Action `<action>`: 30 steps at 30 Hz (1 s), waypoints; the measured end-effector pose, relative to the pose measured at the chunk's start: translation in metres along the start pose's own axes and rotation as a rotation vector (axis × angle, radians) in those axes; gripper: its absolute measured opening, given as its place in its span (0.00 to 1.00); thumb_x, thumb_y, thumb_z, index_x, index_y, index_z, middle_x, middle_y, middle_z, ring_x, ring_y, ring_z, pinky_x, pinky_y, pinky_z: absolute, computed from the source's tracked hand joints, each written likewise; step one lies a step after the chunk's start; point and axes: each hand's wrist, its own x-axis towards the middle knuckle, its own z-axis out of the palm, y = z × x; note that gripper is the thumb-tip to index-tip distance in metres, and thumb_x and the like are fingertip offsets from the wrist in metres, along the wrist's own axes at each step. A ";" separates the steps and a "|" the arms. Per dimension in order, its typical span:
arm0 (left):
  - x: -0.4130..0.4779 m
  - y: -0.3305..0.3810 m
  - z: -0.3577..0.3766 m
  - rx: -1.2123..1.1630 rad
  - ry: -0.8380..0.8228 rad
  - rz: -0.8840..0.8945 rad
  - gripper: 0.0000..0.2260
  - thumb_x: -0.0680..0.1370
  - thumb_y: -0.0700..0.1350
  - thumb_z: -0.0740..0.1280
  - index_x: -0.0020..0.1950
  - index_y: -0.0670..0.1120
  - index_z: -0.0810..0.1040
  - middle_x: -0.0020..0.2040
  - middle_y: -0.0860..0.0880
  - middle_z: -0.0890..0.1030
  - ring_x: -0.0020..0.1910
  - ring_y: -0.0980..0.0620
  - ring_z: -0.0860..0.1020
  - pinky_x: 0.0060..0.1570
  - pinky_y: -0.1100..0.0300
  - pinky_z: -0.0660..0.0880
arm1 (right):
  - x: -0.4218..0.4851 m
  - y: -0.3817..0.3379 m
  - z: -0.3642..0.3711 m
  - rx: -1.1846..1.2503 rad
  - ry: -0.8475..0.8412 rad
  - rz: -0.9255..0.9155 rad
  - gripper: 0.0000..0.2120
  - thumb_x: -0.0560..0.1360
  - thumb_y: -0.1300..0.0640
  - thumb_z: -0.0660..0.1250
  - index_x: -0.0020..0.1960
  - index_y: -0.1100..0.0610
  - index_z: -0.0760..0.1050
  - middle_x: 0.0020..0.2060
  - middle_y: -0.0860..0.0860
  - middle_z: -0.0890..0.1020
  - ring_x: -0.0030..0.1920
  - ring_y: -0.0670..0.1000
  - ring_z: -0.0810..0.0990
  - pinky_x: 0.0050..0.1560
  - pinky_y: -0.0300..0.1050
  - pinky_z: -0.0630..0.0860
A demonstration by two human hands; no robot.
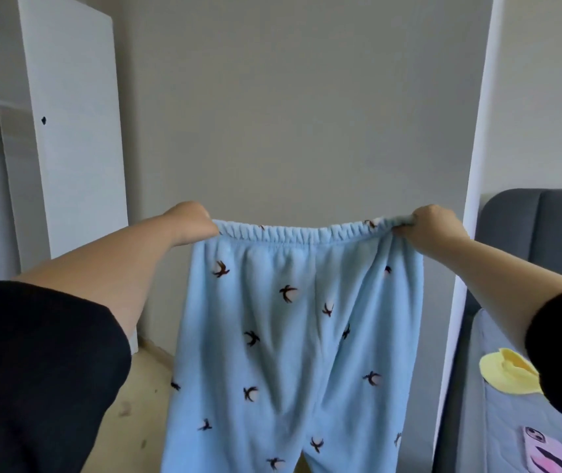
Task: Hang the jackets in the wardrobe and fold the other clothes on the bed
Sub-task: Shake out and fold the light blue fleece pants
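1. Pyjama trousers (293, 336): light blue fleece with a dark bird print and an elastic waistband. They were held up in the air left of the bed, waistband stretched level between both hands, legs hanging below the frame.
2. Left hand (194, 221): clenched round the waistband's left end.
3. Right hand (433, 227): clenched round the bunched right end.
4. Wardrobe (68, 131): white, far left, door stood open.
5. Bed (498, 421): grey cover, at right, with a grey padded headboard (538, 227).
6. On the bed lay a yellow item (508, 373), kind unclear, and a phone (545, 452) in a pink case.
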 end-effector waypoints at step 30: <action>-0.017 0.108 0.032 -1.091 -0.077 -0.224 0.08 0.71 0.33 0.68 0.48 0.39 0.74 0.42 0.41 0.77 0.33 0.48 0.78 0.26 0.61 0.77 | -0.035 -0.076 0.017 0.845 -0.096 0.250 0.08 0.71 0.57 0.71 0.38 0.59 0.74 0.42 0.57 0.79 0.45 0.55 0.78 0.48 0.49 0.77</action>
